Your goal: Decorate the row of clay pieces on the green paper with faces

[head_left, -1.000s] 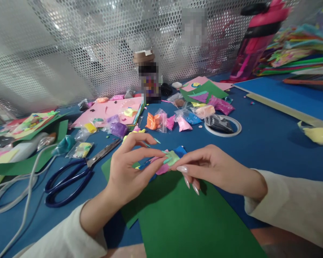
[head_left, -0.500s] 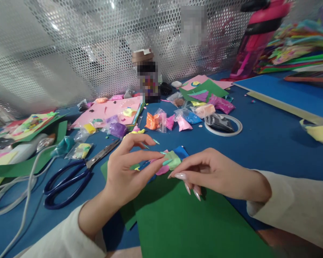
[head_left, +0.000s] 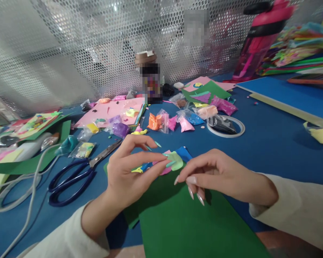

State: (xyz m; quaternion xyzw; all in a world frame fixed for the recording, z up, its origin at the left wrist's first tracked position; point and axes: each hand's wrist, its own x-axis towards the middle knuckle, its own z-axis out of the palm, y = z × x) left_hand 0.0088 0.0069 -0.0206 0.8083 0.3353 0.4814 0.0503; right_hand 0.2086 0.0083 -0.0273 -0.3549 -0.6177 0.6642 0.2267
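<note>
My left hand (head_left: 127,172) pinches a thin, flattened piece of light green modelling clay (head_left: 178,160) between thumb and forefinger, its other fingers curled above. To the right of the clay, my right hand (head_left: 218,175) hovers with its fingers loosely bent and thumb apart from the forefinger, holding nothing I can see. Beneath both hands lies a green paper sheet (head_left: 199,225). Pink clay (head_left: 165,171) and a blue piece (head_left: 184,154) show behind the light green clay, partly covered by my left fingers.
Blue-handled scissors (head_left: 71,179) and a white cable (head_left: 33,190) lie at left. Small bags of coloured clay, such as a purple one (head_left: 120,130), spread across the back. A tape roll (head_left: 240,127), a pink bottle (head_left: 254,46) and a blue board (head_left: 290,96) are at right.
My right hand has drawn slightly away from the light green clay, and its thumb and forefinger have parted. My left hand keeps its pinch. The view has shifted slightly.
</note>
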